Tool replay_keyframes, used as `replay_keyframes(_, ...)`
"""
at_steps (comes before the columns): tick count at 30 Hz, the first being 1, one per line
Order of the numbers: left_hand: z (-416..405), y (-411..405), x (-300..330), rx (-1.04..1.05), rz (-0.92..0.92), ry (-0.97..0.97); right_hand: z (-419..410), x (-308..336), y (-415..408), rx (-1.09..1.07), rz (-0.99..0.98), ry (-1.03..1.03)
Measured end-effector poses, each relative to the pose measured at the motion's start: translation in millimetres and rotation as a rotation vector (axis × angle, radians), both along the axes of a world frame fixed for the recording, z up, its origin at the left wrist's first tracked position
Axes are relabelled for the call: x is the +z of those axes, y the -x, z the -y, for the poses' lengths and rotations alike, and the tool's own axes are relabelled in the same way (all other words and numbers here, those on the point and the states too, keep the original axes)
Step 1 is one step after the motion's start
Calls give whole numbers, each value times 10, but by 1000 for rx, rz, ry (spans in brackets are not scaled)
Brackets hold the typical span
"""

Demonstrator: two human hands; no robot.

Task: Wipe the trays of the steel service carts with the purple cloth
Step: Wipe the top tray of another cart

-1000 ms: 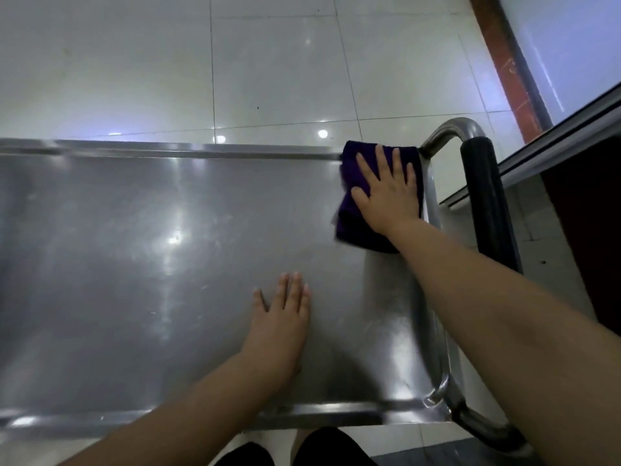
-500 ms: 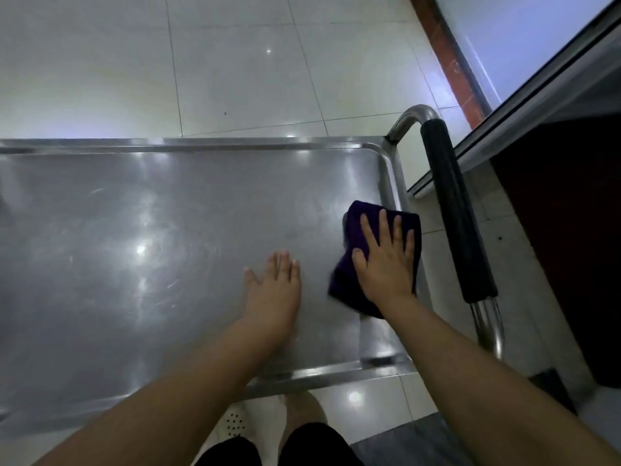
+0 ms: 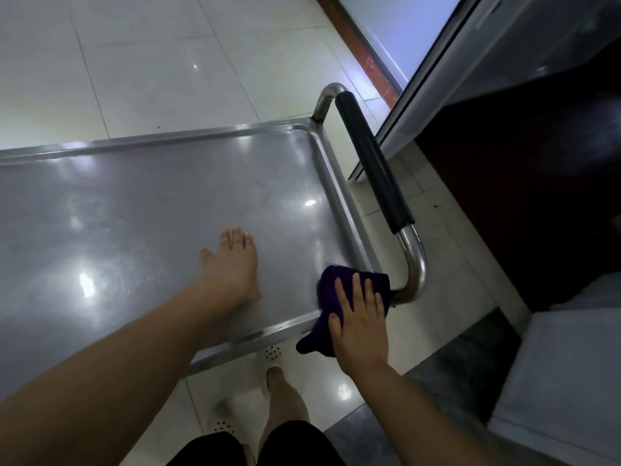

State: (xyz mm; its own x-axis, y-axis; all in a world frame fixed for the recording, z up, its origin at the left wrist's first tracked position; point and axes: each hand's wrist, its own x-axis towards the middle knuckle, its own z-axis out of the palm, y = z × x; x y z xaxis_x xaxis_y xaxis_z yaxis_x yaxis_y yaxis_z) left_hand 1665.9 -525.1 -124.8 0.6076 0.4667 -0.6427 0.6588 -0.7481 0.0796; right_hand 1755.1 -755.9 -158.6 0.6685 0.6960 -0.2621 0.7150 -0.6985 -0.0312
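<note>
While pressed flat under the right hand (image 3: 361, 326), fingers (image 3: 356, 290) straight and slightly spread, purple cloth (image 3: 331, 295) sits at the near right corner of the tray (image 3: 208, 131), partly hanging over the rim. Could slide off the near edge toward the floor. Left hand (image 3: 232, 267) lies flat, fingers together, on the steel just beside; may smear the surface. Cart could roll if leaned on.

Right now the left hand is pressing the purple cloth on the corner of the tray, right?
Not quite. In the head view the right hand presses the purple cloth on the tray's near corner. The left hand rests flat on bare steel.
</note>
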Motion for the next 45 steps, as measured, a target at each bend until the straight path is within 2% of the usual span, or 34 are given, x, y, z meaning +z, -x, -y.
replay_keyframes(4, -21, 23, -8, -24, 9, -9, -63, -21, -63, -14, 20, 42)
replay_keyframes(10, -81, -25, -5, -49, -27, -16, -633, -18, -565, -34, -1, 96)
replay_keyframes(15, -132, -67, 30, -84, -61, -31, -1426, 15, -1117, 8, -11, 57)
replay_keyframes(27, -263, -51, -58, -42, -33, 95, -3053, -73, -1890, 71, 14, 31)
replay_keyframes(34, -278, -32, 4, -16, -16, 109, -3150, -106, -1782, 77, 69, 13)
replay_keyframes(39, -264, -55, -11, 7, -23, 111, -3116, -145, -1169, 281, 55, -36)
replay_keyframes(42, -413, 68, 51, 18, 46, 97, -3018, -157, -951, 408, 35, -14)
replay_keyframes(45, -878, 384, 139, 58, 69, -50, -2936, -104, -1051, 459, 22, -4)
